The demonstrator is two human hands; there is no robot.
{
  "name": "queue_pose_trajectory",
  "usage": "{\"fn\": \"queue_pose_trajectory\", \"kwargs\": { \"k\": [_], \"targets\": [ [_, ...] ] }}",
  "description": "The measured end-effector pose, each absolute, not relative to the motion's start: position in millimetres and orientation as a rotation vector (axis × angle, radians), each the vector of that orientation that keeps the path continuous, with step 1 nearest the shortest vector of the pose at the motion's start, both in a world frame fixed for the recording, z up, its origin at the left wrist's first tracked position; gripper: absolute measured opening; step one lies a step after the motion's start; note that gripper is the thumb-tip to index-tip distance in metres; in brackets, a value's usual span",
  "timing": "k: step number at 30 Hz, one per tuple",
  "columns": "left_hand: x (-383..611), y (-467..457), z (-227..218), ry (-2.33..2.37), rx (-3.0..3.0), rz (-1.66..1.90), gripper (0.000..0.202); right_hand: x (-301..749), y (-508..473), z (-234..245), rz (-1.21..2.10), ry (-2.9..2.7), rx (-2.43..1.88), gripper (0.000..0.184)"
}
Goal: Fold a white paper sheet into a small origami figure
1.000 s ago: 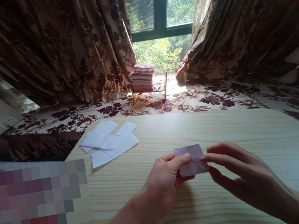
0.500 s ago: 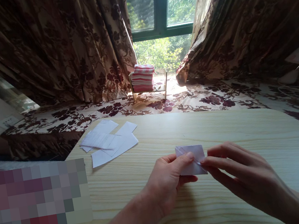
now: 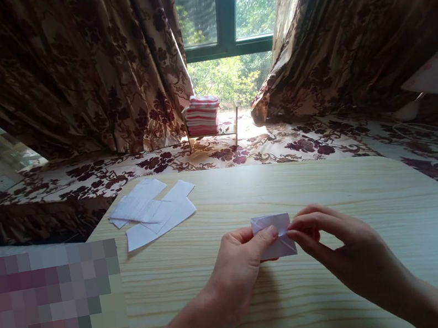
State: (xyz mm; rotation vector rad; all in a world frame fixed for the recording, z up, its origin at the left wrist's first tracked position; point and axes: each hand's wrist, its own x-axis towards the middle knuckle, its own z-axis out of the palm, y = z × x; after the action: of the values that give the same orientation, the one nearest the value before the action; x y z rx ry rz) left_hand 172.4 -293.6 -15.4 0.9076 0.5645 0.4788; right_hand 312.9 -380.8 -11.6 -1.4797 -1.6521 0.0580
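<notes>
A small piece of folded white paper [image 3: 286, 244], roughly rectangular with diagonal creases, is held above the table. My left hand [image 3: 238, 256] is closed on its left side, thumb lying on top and the other fingers underneath, mostly hidden. At the paper's right edge, my right hand [image 3: 336, 239] pinches a bit of it between thumb and index finger. The fingers cover the exact spot where they meet the paper.
Several loose white papers [image 3: 160, 213] overlap at the back left of the pale wooden table [image 3: 188, 281]. Behind it, a small rack [image 3: 235, 127] holding folded striped cloths [image 3: 202, 116] stands on a flower-patterned ledge [image 3: 160, 162]. A blurred patch covers the lower left.
The view has shifted slightly to the right. My right thumb and index finger have closed together on the paper's right edge. The left hand keeps its hold.
</notes>
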Motion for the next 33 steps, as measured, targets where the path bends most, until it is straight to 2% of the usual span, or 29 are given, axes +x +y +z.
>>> {"fn": "queue_pose_trajectory", "kwargs": {
  "k": [9,19,33],
  "targets": [
    [173,-297,-3,0.577,1.029,0.472,0.024,313,-379,-9,0.148,-1.537,-1.505,0.007],
    [173,-298,-3,0.587,1.064,0.472,0.024,316,-379,-17,0.618,-1.2,-1.502,0.02],
    [174,-299,-6,0.565,0.991,0.453,0.024,306,-379,-9,0.599,-1.129,-1.467,0.023]
  ]
}}
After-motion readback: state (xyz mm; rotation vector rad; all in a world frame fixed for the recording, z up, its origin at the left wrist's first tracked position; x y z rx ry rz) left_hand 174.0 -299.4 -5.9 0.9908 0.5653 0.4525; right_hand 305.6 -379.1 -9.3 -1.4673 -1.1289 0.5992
